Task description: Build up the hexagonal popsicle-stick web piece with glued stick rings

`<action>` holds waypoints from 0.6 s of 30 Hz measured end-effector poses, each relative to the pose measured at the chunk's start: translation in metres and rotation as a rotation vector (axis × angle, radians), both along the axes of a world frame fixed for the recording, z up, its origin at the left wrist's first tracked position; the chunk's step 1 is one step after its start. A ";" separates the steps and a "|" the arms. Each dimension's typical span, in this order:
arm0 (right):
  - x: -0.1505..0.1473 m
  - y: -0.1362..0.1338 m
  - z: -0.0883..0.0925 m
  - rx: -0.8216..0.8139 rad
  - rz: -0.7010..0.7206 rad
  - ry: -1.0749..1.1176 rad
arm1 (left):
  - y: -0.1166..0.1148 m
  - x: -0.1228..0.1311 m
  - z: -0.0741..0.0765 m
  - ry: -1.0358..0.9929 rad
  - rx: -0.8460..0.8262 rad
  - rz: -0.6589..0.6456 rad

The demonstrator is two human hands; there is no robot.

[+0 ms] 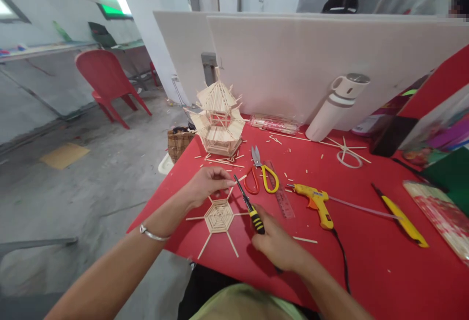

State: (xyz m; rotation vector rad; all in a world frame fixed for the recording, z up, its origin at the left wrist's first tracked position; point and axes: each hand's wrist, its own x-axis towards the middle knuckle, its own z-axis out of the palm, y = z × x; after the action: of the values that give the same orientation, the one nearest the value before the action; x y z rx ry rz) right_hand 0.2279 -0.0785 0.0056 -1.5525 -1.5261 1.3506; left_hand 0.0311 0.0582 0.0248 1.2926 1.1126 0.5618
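Note:
My left hand [209, 186] is closed in a pinch on a thin wooden stick [241, 179], whose end shows past the fingertips. My right hand [273, 242] grips pliers [252, 208] with black and yellow handles; their dark jaws point up beside the left fingertips. Below the left hand lies a flat hexagonal stick frame [219, 216], wound like a web with several spokes sticking out. Scissors [261, 171] with one red and one yellow handle rest just beyond the pliers, partly over a clear ruler [280, 193].
A stick-built pagoda [219, 119] stands at the red table's [351, 271] far left corner. To the right lie a yellow glue gun [317, 202] with a black cord and a yellow utility knife [405, 222]. A white thermos [335, 110] stands behind, near bagged sticks [274, 123].

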 end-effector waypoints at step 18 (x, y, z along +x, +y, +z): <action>0.075 -0.055 -0.039 0.334 -0.118 -1.191 | -0.038 -0.048 -0.004 0.317 -0.093 -0.093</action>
State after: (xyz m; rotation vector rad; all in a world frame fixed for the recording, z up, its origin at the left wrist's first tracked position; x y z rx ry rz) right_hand 0.3027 -0.1339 -0.0330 -2.2801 -2.0637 -0.0570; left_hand -0.0167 0.0202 0.0209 1.3745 1.3135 0.2363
